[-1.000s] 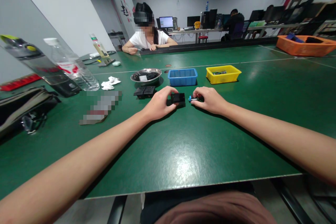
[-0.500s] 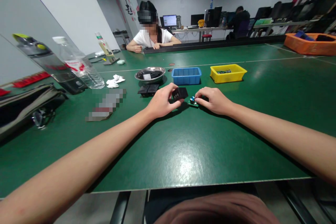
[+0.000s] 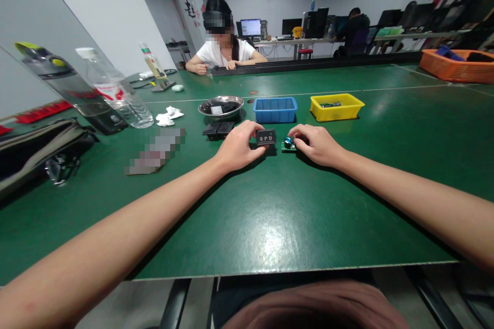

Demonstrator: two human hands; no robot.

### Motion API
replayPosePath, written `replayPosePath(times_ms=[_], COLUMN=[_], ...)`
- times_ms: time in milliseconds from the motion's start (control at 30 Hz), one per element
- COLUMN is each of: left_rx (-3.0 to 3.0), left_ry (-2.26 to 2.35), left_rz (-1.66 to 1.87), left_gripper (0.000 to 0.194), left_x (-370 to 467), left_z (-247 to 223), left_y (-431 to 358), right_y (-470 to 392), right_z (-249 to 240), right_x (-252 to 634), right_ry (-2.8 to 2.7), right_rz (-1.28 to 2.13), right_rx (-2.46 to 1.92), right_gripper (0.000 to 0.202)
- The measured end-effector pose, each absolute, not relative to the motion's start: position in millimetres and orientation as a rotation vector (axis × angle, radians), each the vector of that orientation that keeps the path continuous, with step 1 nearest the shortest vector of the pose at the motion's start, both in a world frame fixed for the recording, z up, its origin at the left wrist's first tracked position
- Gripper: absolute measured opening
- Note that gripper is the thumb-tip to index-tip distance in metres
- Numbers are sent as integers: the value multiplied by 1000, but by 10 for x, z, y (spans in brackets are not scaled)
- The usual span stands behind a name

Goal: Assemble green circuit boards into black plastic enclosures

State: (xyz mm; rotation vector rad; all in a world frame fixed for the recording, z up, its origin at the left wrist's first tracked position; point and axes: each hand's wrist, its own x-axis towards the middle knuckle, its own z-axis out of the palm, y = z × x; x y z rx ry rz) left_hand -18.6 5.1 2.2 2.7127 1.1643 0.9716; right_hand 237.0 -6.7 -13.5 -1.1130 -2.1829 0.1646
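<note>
Between the thumb and fingers of my left hand [image 3: 242,146] is a black plastic housing [image 3: 266,137] marked "SPD", its lettered face turned toward me. My right hand [image 3: 317,145] pinches a small green circuit board [image 3: 287,147] by its right side. Blue and dark components stand up from the board. A short gap separates housing and board, both low over the green table. Black plastic parts [image 3: 218,130] lie just left of my left hand. Behind my hands stand a blue bin [image 3: 275,111] and a yellow bin [image 3: 336,108] with small parts in it.
A metal bowl [image 3: 208,117] of dark parts sits behind the black parts. At left are bottles [image 3: 133,108], crumpled tissue [image 3: 170,116], a bag [image 3: 42,154] and glasses [image 3: 57,169]. An orange basket [image 3: 455,69] stands far right. Another person [image 3: 226,54] sits across the table.
The housing in my left hand has turned so its "SPD" face points at me. My right hand has shifted slightly right with the circuit board, which now sits more level.
</note>
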Motion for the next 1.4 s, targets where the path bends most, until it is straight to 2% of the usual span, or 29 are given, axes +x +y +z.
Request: replayPosePath(times_ms=[233, 533, 933, 1400], left_rx=[2716, 2739, 2739, 2658], left_ry=[1155, 1150, 1142, 1170], left_rz=[957, 954, 928, 979], left_gripper=[23, 24, 24, 31], left_x=[-181, -184, -189, -180], left_z=[25, 21, 18, 26], left_y=[49, 52, 52, 10], right_y=[-86, -58, -76, -110], right_z=[-131, -172, -143, -138], right_x=[2365, 2377, 2378, 2378], right_ry=[-2213, -2294, -2295, -2190], right_rz=[160, 147, 145, 70], right_rx=[-1043, -1030, -1015, -966], right_gripper=[17, 31, 27, 31])
